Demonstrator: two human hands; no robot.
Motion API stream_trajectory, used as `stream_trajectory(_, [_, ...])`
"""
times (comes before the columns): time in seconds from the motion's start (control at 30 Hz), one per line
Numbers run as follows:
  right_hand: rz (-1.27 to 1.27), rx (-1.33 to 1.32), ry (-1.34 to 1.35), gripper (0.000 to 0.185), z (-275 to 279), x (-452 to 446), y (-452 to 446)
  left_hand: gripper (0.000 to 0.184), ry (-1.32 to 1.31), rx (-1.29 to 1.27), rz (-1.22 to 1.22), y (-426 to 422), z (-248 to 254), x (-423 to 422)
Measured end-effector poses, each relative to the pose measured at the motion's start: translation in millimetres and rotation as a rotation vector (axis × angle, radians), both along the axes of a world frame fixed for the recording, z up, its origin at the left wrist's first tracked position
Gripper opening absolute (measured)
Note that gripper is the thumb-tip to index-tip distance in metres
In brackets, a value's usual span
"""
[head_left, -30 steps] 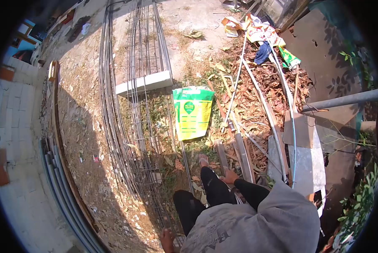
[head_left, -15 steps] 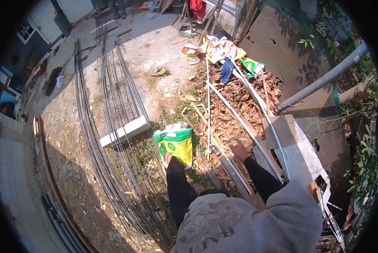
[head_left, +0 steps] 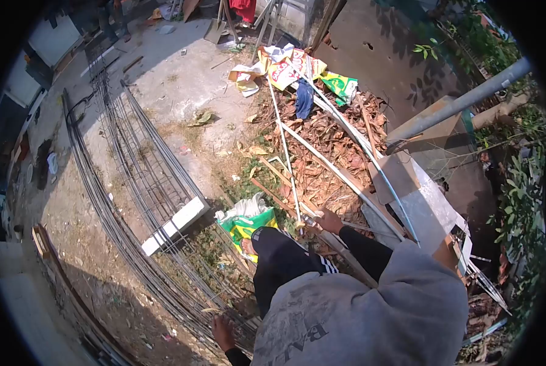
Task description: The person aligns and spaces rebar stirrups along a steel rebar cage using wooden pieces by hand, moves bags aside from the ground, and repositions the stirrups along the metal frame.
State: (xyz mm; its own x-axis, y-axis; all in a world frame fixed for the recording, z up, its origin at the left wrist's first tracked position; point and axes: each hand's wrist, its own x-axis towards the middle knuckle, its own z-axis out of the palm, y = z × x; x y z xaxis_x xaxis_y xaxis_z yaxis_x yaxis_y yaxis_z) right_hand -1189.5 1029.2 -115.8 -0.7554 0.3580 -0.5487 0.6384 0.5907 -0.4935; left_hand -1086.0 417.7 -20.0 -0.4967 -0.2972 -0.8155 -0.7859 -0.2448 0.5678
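Observation:
My right hand [head_left: 329,221] is closed at the edge of the dry leaf heap, on what looks like a thin pale rod [head_left: 373,231] running off to the right behind it. The rod's exact kind is unclear. Just left of this hand is the lower end of a white pipe [head_left: 288,155]. My left hand [head_left: 222,331] hangs low over the steel bars [head_left: 163,287], fingers loosely apart, with nothing visible in it. A green and yellow sack [head_left: 248,222] lies in front of my bent knee, and my foot is against it.
A rebar cage [head_left: 145,152] rests on a white block [head_left: 175,226]. Long white pipes [head_left: 340,161] cross the dry leaves [head_left: 328,183], near crumpled printed sacks [head_left: 285,67]. A slanting grey pole [head_left: 462,100] stands at right. Another person's legs [head_left: 113,21] show at the far left.
My view has shifted. My left hand has come into view over the bars. My right hand has closed, and a thin rod now shows beside it. My knee has moved over the sack.

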Motion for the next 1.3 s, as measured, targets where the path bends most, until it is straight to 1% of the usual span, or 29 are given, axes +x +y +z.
stream_trajectory(0.1, [0.005,0.087,0.031,0.068,-15.6,-15.2,10.3,0.036,-0.056,0.005,0.089,-18.2,-11.5,-8.6])
stream_trajectory(0.17, [0.034,0.142,0.014,0.069,-21.0,-18.8,11.9,0.032,0.03,-0.042,-0.017,-57.1,-74.2,33.7])
stream_trajectory(0.2, [0.06,0.172,-0.009,0.069,-25.7,-20.4,11.7,0.029,0.065,-0.068,-0.06,-66.7,-87.1,51.0])
stream_trajectory(0.23, [0.106,0.195,-0.044,0.07,-28.2,-18.1,10.3,0.028,0.03,0.004,-0.062,-57.1,-68.3,52.2])
stream_trajectory(0.27, [0.064,0.129,-0.185,0.073,7.4,-29.3,-0.8,0.026,-0.028,0.057,-0.035,-45.7,-44.5,61.3])
stream_trajectory(0.3, [0.089,0.051,-0.17,0.079,-3.6,-27.3,3.2,0.026,-0.176,0.025,0.353,-23.7,-31.1,59.5])
stream_trajectory(0.33, [0.12,0.026,-0.143,0.079,-8.2,-21.0,2.9,0.032,-0.139,0.046,0.335,-24.1,-38.7,83.2])
stream_trajectory(0.37, [0.139,0.003,-0.094,0.078,-16.0,-31.2,2.2,0.032,-0.141,0.026,0.341,-13.1,-39.8,90.4])
stream_trajectory(0.47, [0.19,-0.101,0.014,0.075,-28.9,-53.4,4.6,0.032,-0.247,-0.027,0.338,28.9,-18.4,94.0])
stream_trajectory(0.5, [0.129,-0.166,-0.075,0.073,-28.1,-74.6,3.6,0.032,-0.282,-0.025,0.323,41.1,-12.8,91.1])
stream_trajectory(0.57, [-0.013,-0.289,-0.28,0.069,-1.8,-111.6,0.0,0.034,-0.33,-0.028,0.274,57.9,-8.6,81.4])
stream_trajectory(0.6, [-0.063,-0.266,-0.19,0.062,32.3,-136.1,-15.8,0.034,-0.344,-0.034,0.251,63.9,-9.2,72.3])
stream_trajectory(0.67, [0.059,-0.147,-0.148,0.06,24.2,-169.9,-3.5,0.036,-0.31,-0.075,0.175,68.2,-14.8,46.0])
stream_trajectory(0.7, [0.112,-0.091,-0.138,0.059,22.5,-174.6,0.8,0.037,-0.279,-0.105,0.087,63.2,-15.8,30.8])
stream_trajectory(0.73, [0.125,-0.119,-0.113,0.057,-13.0,-170.7,20.3,0.038,-0.246,-0.117,-0.02,56.1,-12.7,10.6])
stream_trajectory(0.77, [0.143,-0.088,-0.077,0.057,-29.7,-169.3,34.4,0.043,-0.208,-0.132,-0.123,48.8,-9.6,-9.7])
stream_trajectory(0.83, [0.187,-0.023,0.008,0.057,-43.2,-178.8,52.0,0.051,-0.155,-0.112,-0.075,56.4,0.8,-63.1])
stream_trajectory(0.87, [0.156,0.069,-0.084,0.056,-22.4,-191.9,45.4,0.053,-0.143,-0.085,0.073,64.9,17.3,-101.2])
stream_trajectory(0.9, [0.179,0.022,-0.002,0.057,-24.6,-193.3,48.2,0.055,-0.135,-0.058,0.219,67.6,26.1,-119.5])
stream_trajectory(0.93, [0.198,-0.024,0.082,0.058,-25.6,-194.1,52.9,0.048,-0.072,-0.124,0.114,58.3,11.4,-120.0])
stream_trajectory(0.97, [0.211,-0.066,0.166,0.058,-28.4,-193.1,58.5,0.046,-0.083,-0.102,0.15,58.8,9.3,-130.3])
stream_trajectory(1.0, [0.191,-0.073,0.083,0.057,-31.6,-190.9,61.8,0.045,-0.097,-0.079,0.183,59.9,6.5,-141.8])
stream_trajectory(1.03, [0.244,-0.001,0.043,0.053,-32.6,-184.9,65.6,0.043,-0.112,-0.058,0.217,59.8,6.8,-149.6])
stream_trajectory(1.07, [0.298,0.071,0.002,0.05,-26.4,-180.6,64.7,0.037,-0.096,0.009,0.166,48.6,-14.9,-142.9])
stream_trajectory(1.1, [0.351,0.14,-0.045,0.046,-18.9,-170.8,61.2,0.035,-0.085,0.075,0.149,37.0,-31.8,-132.2])
stream_trajectory(1.17, [0.205,0.162,0.095,0.051,-16.0,-134.1,51.0,0.031,-0.055,0.213,0.121,24.1,-55.3,-125.8])
stream_trajectory(1.2, [0.139,0.174,0.18,0.053,-23.6,-122.5,48.8,0.032,-0.213,0.157,0.096,25.0,-42.4,-141.8])
stream_trajectory(1.23, [0.069,0.18,0.25,0.056,-24.6,-108.7,44.0,0.033,-0.205,0.147,0.1,19.2,-43.1,-146.9])
stream_trajectory(1.3, [0.109,0.035,-0.05,0.059,14.3,-102.1,28.1,0.034,-0.197,0.125,0.098,-4.8,-46.5,-152.2])
